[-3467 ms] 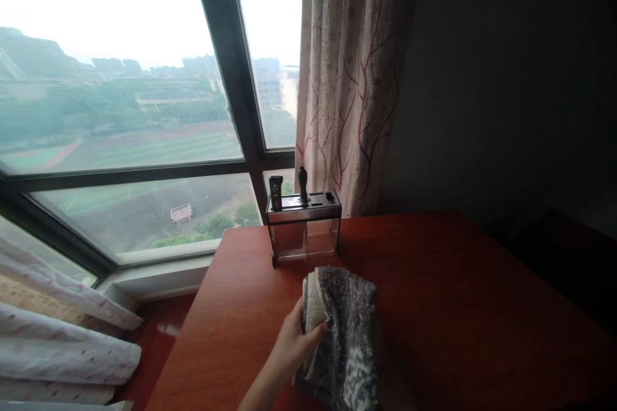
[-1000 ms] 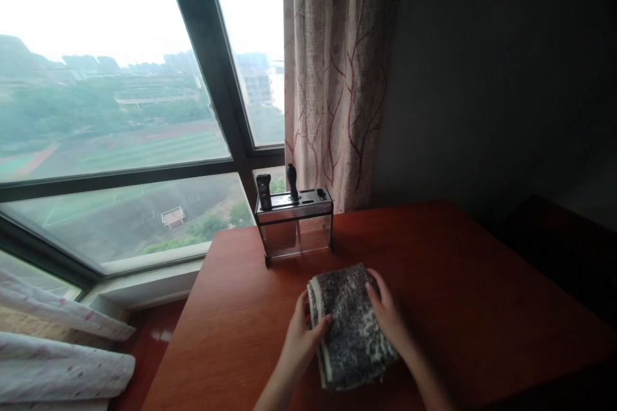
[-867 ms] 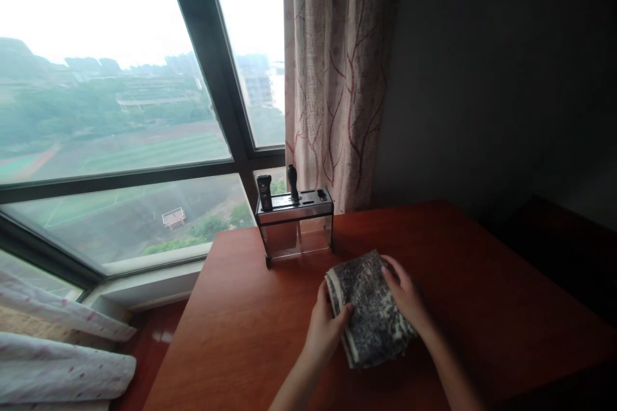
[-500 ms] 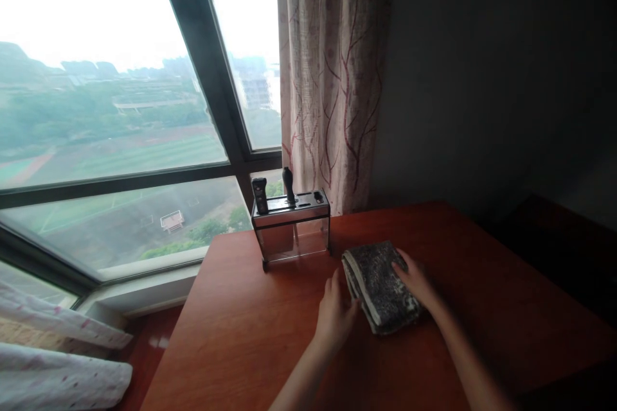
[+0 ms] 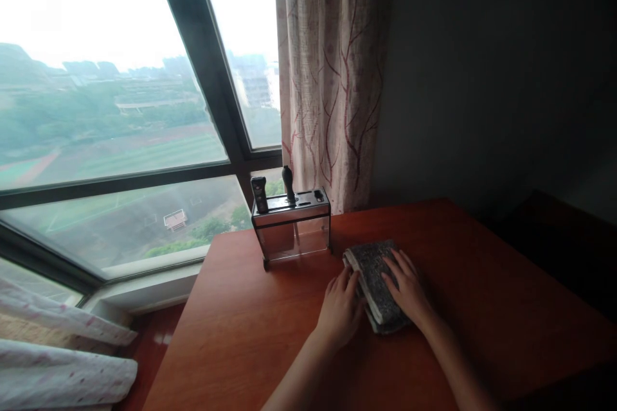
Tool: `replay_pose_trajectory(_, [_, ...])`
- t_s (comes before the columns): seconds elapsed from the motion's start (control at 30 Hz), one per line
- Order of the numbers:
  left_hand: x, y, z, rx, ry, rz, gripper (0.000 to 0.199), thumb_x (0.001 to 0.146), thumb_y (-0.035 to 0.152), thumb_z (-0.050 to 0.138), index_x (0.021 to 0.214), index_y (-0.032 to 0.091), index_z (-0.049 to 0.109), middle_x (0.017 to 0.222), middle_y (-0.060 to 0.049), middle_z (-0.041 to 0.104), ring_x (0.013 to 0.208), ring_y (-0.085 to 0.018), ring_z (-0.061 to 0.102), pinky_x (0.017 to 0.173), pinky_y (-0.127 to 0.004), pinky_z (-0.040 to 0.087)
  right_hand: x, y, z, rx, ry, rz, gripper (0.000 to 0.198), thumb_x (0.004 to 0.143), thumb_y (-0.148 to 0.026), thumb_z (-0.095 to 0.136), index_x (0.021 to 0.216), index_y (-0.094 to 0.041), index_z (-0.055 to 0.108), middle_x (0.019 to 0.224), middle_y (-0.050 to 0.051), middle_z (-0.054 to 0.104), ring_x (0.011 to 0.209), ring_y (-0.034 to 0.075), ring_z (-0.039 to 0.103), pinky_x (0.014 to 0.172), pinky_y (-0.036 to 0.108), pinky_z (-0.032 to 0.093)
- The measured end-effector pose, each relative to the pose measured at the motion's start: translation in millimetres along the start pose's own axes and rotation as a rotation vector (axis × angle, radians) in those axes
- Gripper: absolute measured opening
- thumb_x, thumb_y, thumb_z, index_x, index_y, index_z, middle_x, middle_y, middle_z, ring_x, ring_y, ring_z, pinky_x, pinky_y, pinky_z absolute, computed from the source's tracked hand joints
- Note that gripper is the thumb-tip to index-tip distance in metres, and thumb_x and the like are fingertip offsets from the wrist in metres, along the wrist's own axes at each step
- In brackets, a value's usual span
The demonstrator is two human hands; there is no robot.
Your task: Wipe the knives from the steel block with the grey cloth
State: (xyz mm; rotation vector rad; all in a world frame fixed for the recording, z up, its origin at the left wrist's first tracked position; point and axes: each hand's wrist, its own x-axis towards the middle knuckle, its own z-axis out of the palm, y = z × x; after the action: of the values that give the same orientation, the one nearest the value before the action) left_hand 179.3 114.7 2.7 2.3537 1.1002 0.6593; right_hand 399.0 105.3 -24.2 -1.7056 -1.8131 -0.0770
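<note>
A folded dark grey, patterned cloth with lighter edges lies on the reddish-brown wooden table. My right hand rests flat on top of it, toward its right side, fingers spread. At the cloth's left edge is my left hand, its fingers slightly bent and apart, with the fingertips against the folded layers. The left thumb is partly hidden beside the cloth.
Behind the cloth, to the left, stands a clear-sided knife block with black handles sticking up. A curtain hangs behind the table. Large windows fill the left, and another curtain is at lower left.
My right hand has moved from the cloth's right edge inward onto its top and flattened. My left hand has come closer, against the left edge. The cloth looks slightly narrower.
</note>
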Motion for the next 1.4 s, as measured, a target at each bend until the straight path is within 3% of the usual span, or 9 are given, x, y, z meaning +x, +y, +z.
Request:
replay_pose_trajectory(0.17, [-12.8,-13.5,-7.1,-0.086,0.037,0.014,0.046,0.087,0.017,0.045,0.133,0.021,0.044,0.136,-0.013,0.05,0.125,-0.026,0.047,0.104,-0.047,0.041,-28.5,-25.5,-31.7,0.109,-0.274,-0.171,0.055,0.079,-0.04,0.064,0.132,-0.029,0.053,0.145,0.005,0.045,0.136,0.031,0.036,0.112,0.053,0.028])
replay_pose_trajectory(0.3, [-15.6,-8.9,-10.3,-0.039,0.008,0.039,0.043,0.086,0.018,0.047,0.128,0.023,0.049,0.135,-0.011,0.051,0.125,-0.028,0.046,0.105,-0.05,0.039,-42.9,-32.5,-39.5,0.148,-0.429,-0.125,0.075,0.069,-0.032,0.072,0.138,-0.034,0.044,0.149,0.002,0.039,0.137,0.031,0.035,0.113,0.052,0.027])
replay_pose_trajectory(0.5, [-14.2,-5.1,-11.5,0.047,-0.033,0.087,0.039,0.081,0.02,0.058,0.119,0.026,0.059,0.131,-0.009,0.055,0.123,-0.029,0.047,0.105,-0.05,0.037,-34.2,-19.2,-14.8,0.365,-0.159,0.097,0.031,0.086,-0.028,0.049,0.113,-0.024,0.066,0.118,0.008,0.068,0.112,0.027,0.06,0.098,0.045,0.047])
replay_pose_trajectory(0.63, [-14.6,-3.6,-9.7,0.084,-0.016,0.069,0.024,0.085,0.022,0.056,0.106,0.026,0.066,0.12,-0.008,0.061,0.113,-0.027,0.054,0.099,-0.047,0.042,-24.7,-27.1,-7.5,0.525,0.061,0.496,0.04,0.086,-0.05,0.05,0.103,-0.017,0.066,0.105,0.014,0.072,0.1,0.031,0.066,0.087,0.043,0.053])
replay_pose_trajectory(0.73, [-17.6,0.9,-7.4,0.101,-0.009,0.07,0.022,0.087,0.025,0.054,0.105,0.025,0.067,0.121,-0.009,0.061,0.116,-0.028,0.053,0.098,-0.047,0.043,-23.4,-38.4,-5.7,0.59,0.163,0.599,0.047,0.084,-0.056,0.049,0.103,-0.016,0.065,0.104,0.015,0.072,0.099,0.031,0.066,0.087,0.043,0.052])
replay_pose_trajectory(0.83, [-21.9,7.2,-5.8,0.092,-0.018,0.108,0.022,0.089,0.023,0.051,0.105,0.025,0.066,0.125,-0.009,0.06,0.121,-0.028,0.049,0.1,-0.047,0.042,-27.7,-44.9,-0.5,0.565,0.146,0.512,0.047,0.086,-0.055,0.047,0.108,-0.017,0.063,0.111,0.015,0.07,0.105,0.03,0.064,0.092,0.043,0.05])
replay_pose_trajectory(1.1, [-32.0,16.9,-13.3,0.02,-0.072,0.116,0.031,0.087,0.018,0.05,0.114,0.025,0.06,0.124,-0.009,0.06,0.119,-0.027,0.051,0.098,-0.045,0.044,-44.0,-41.9,-13.1,0.279,-0.188,-0.044,0.037,0.088,-0.033,0.05,0.123,-0.024,0.06,0.133,0.007,0.058,0.13,0.029,0.045,0.106,0.05,0.039])
replay_pose_trajectory(1.27, [-33.4,14.4,-21.5,-0.008,0.003,-0.007,0.029,0.088,0.016,0.044,0.11,0.023,0.062,0.113,-0.01,0.064,0.106,-0.026,0.058,0.093,-0.043,0.047,-50.3,-45.9,-42.6,0.234,-0.368,-0.114,0.043,0.09,-0.038,0.05,0.132,-0.03,0.052,0.147,0.003,0.043,0.138,0.03,0.033,0.11,0.053,0.033])
replay_pose_trajectory(1.4, [-33.6,16.2,-24.1,0.007,0.047,-0.003,0.039,0.082,0.012,0.048,0.119,0.024,0.057,0.126,-0.011,0.058,0.115,-0.027,0.053,0.098,-0.045,0.045,-48.2,-43.2,-38.6,0.186,-0.216,-0.053,0.039,0.094,-0.034,0.04,0.13,-0.028,0.055,0.145,0.004,0.045,0.138,0.028,0.033,0.109,0.051,0.034])
